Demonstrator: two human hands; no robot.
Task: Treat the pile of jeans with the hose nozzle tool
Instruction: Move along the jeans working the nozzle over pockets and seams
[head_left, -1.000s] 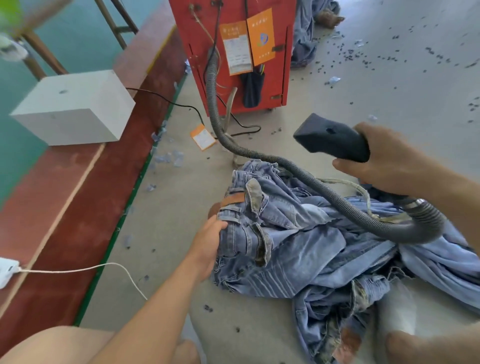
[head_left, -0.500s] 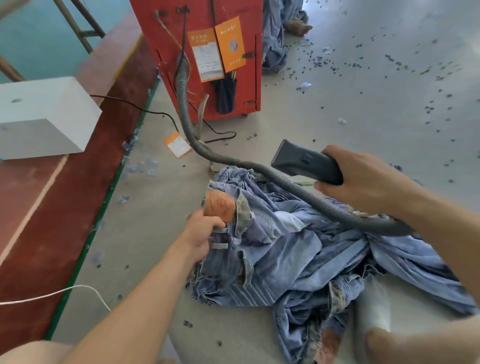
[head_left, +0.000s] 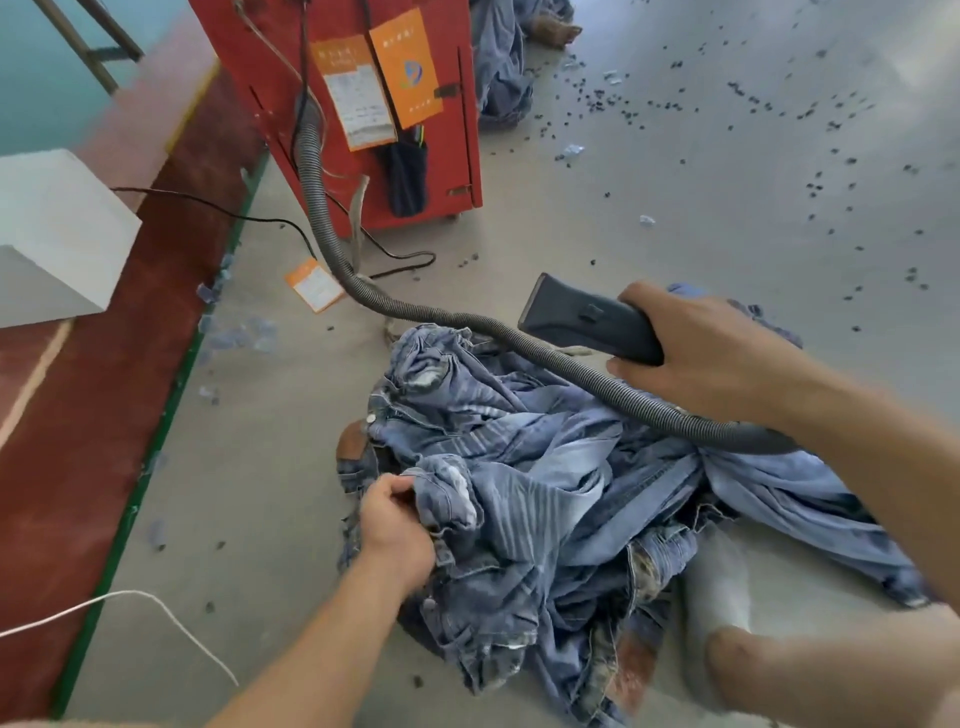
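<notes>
A heap of light blue jeans (head_left: 561, 499) lies on the grey floor in the middle of the view. My left hand (head_left: 395, 525) pinches a fold of denim at the heap's left edge. My right hand (head_left: 701, 358) grips the dark grey nozzle (head_left: 582, 319), held above the far side of the heap with its flat mouth pointing left and away. A grey ribbed hose (head_left: 415, 312) runs from the nozzle's rear, loops over the jeans and climbs to the red machine (head_left: 358, 104).
The red machine stands at the back with orange tags on it. A white box (head_left: 57, 244) sits on the red floor strip at left. A black cable (head_left: 218, 208) and a white cord (head_left: 156, 613) cross the floor. Dark specks litter the right side. More jeans (head_left: 501, 67) lie behind the machine.
My left hand has moved down the heap from the brown-patched waistband to a lower fold and has pulled denim over. The nozzle has stayed above the jeans, shifting slightly.
</notes>
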